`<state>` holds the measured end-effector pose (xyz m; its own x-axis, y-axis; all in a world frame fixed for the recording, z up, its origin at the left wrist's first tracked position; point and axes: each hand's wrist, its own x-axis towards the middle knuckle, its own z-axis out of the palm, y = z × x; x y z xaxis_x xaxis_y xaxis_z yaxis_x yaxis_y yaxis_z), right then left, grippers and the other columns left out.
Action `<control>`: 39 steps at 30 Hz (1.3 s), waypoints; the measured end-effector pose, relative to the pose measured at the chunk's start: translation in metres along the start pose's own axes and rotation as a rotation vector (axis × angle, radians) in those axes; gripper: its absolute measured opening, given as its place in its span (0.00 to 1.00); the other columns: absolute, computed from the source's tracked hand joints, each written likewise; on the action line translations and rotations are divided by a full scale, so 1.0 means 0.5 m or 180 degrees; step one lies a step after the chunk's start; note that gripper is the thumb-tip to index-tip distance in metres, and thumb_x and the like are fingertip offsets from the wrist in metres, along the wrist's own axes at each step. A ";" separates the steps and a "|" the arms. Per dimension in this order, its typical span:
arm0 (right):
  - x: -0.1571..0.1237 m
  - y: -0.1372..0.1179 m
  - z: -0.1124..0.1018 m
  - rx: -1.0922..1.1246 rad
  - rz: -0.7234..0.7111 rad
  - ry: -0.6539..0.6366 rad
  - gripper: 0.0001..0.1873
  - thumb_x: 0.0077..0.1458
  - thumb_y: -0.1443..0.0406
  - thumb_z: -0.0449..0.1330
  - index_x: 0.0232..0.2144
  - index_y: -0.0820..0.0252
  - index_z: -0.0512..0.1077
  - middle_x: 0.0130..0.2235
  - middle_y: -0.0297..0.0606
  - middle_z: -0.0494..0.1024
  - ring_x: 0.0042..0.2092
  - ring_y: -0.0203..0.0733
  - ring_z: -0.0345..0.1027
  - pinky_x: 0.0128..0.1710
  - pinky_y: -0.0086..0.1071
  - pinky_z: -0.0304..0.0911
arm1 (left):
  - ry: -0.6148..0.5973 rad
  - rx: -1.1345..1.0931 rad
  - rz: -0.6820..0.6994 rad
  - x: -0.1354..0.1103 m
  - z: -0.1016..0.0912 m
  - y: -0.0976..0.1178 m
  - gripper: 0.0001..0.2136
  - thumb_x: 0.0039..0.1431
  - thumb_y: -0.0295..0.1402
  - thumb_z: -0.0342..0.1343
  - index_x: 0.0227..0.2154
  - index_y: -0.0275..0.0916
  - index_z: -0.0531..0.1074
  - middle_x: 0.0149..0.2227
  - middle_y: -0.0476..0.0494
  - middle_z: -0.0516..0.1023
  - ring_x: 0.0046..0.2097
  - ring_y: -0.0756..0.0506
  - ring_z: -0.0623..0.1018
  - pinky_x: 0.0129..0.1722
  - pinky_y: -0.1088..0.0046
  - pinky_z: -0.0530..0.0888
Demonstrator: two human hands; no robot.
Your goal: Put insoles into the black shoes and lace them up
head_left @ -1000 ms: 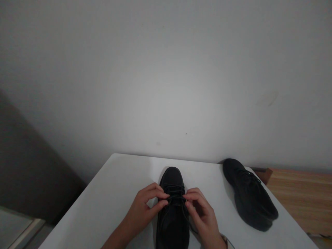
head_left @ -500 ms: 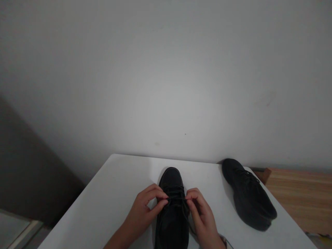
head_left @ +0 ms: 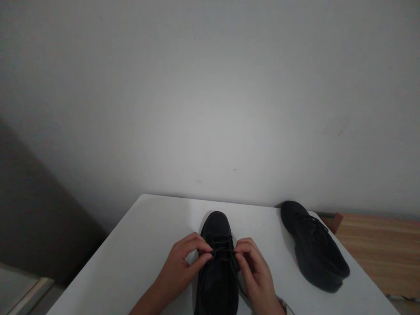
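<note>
A black lace-up shoe (head_left: 216,224) lies on the white table, toe pointing toward the wall. Over its upper, a thin black shoelace (head_left: 223,250) runs crosswise between my two hands. My left hand (head_left: 182,262) pinches the lace at the shoe's left side with thumb and forefinger. At the right side, my right hand (head_left: 254,271) pinches it in the same way. A loose stretch of lace hangs from the shoe's right side down past my right hand. The second black shoe (head_left: 315,245), laced as well, sits apart at the table's right edge.
The white table (head_left: 141,236) stands against a grey-white wall (head_left: 210,109). Beyond its right edge is a wood-grained surface (head_left: 377,249). At the lower left is a pale-edged piece of furniture (head_left: 33,295), below the table's left edge.
</note>
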<state>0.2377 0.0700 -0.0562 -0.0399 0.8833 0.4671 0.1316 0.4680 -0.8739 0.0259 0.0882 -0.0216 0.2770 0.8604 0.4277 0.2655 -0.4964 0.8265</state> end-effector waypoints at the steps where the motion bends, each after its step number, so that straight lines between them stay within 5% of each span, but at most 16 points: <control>1: -0.002 0.000 0.002 0.0002 -0.0007 0.0023 0.08 0.68 0.63 0.52 0.37 0.53 0.70 0.35 0.36 0.69 0.37 0.43 0.66 0.36 0.33 0.64 | 0.0007 0.0005 -0.0009 0.000 0.000 0.000 0.04 0.60 0.28 0.60 0.32 0.40 0.79 0.31 0.45 0.80 0.34 0.46 0.79 0.36 0.72 0.75; 9: 0.002 0.004 -0.005 -0.0104 -0.0006 0.0025 0.07 0.67 0.62 0.55 0.45 0.50 0.72 0.41 0.38 0.71 0.39 0.43 0.68 0.37 0.33 0.65 | -0.0046 -0.0028 -0.0037 0.000 -0.002 -0.001 0.03 0.61 0.28 0.60 0.33 0.39 0.79 0.32 0.45 0.79 0.35 0.46 0.79 0.37 0.72 0.74; 14: 0.006 -0.001 -0.003 -0.0160 -0.0123 -0.0008 0.07 0.67 0.64 0.55 0.38 0.52 0.73 0.39 0.38 0.71 0.41 0.43 0.69 0.38 0.33 0.65 | -0.0073 0.0026 -0.0058 -0.001 -0.001 -0.001 0.04 0.61 0.29 0.59 0.33 0.39 0.78 0.31 0.45 0.78 0.34 0.46 0.78 0.37 0.72 0.73; 24: -0.009 0.002 0.009 0.0096 0.0030 -0.0031 0.07 0.70 0.64 0.47 0.40 0.51 0.64 0.40 0.36 0.63 0.41 0.42 0.62 0.40 0.32 0.61 | -0.0011 0.0202 -0.0061 -0.001 0.000 0.009 0.05 0.59 0.25 0.54 0.29 0.40 0.70 0.30 0.48 0.73 0.34 0.47 0.74 0.35 0.72 0.71; 31: -0.004 0.005 -0.001 0.0077 0.0186 -0.0239 0.06 0.69 0.63 0.50 0.42 0.51 0.67 0.43 0.38 0.66 0.45 0.44 0.64 0.43 0.34 0.61 | -0.0162 0.0129 -0.0191 -0.002 -0.006 0.005 0.03 0.61 0.29 0.58 0.31 0.39 0.73 0.31 0.48 0.74 0.35 0.47 0.75 0.37 0.72 0.71; 39: -0.005 0.006 0.003 0.0208 0.0173 -0.0011 0.07 0.70 0.63 0.49 0.40 0.53 0.66 0.39 0.37 0.66 0.41 0.43 0.64 0.39 0.33 0.62 | -0.0057 0.0260 -0.0188 -0.003 -0.001 -0.003 0.05 0.61 0.27 0.55 0.29 0.40 0.69 0.30 0.49 0.72 0.34 0.47 0.73 0.36 0.73 0.70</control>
<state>0.2368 0.0692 -0.0604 -0.0378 0.9076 0.4182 0.0687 0.4199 -0.9050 0.0245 0.0878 -0.0232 0.2748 0.8867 0.3719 0.3561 -0.4531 0.8172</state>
